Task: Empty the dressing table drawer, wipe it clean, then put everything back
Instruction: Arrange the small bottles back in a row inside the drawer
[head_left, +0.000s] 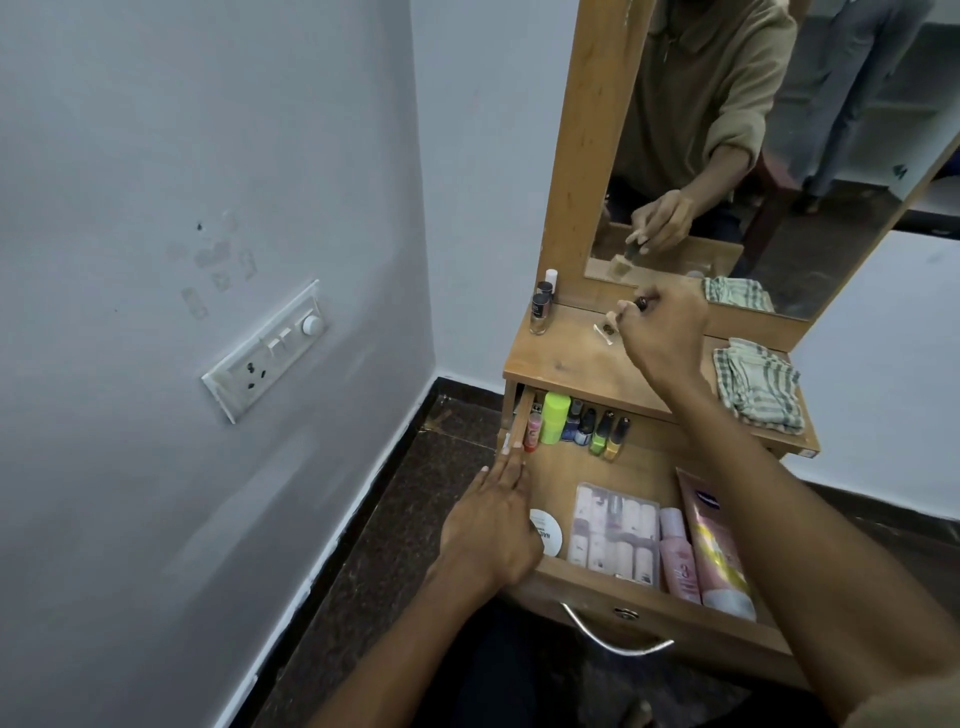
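The wooden drawer (597, 582) is pulled out below the dressing table top (571, 364). Inside stand a green bottle (554, 418), a red tube (532, 431) and several nail polish bottles (602, 431); nearer lie a white round tin (549, 532), a clear box of small bottles (615, 530), a pink bottle (678, 553) and a pink tube (714, 545). My right hand (665, 327) holds a small nail polish bottle (618, 319) tilted over the table top. My left hand (493, 525) rests flat on the drawer's left edge, fingers apart.
Three nail polish bottles (541, 306) stand at the back left of the table top. A checked cloth (756, 387) lies on its right side. The mirror (753, 130) rises behind. A wall with a switch panel (267, 351) is on the left, dark floor below.
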